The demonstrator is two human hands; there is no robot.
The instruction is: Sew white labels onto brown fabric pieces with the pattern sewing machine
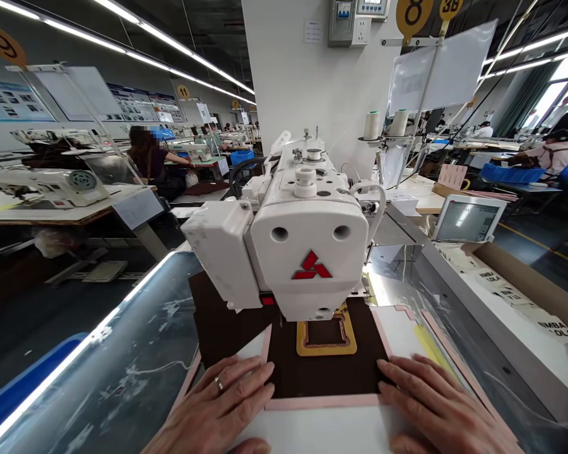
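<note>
Bright tube lights run overhead across the workshop, and a plain white pillar stands straight ahead of me. Before it, on my glossy grey work surface, sits a bulky white sewing machine with a three-part red emblem on its front. Flat beneath its head lies a dark brown panel, partly framed by a stiff white sheet edged in pink strips. A rounded rectangular yellow frame lies over the panel, just under the machine head.

My left hand, wearing a silver-coloured ring, rests palm down with its fingers stretched out and fairly close together, their tips touching the brown panel at its left. My right hand lies palm down on the white sheet, fingers slightly fanned, its foremost tips at the panel's right edge. Neither hand pinches anything; how hard they press, I cannot tell. Off to my right, a white-framed screen stands beyond a row of white printed labels
</note>
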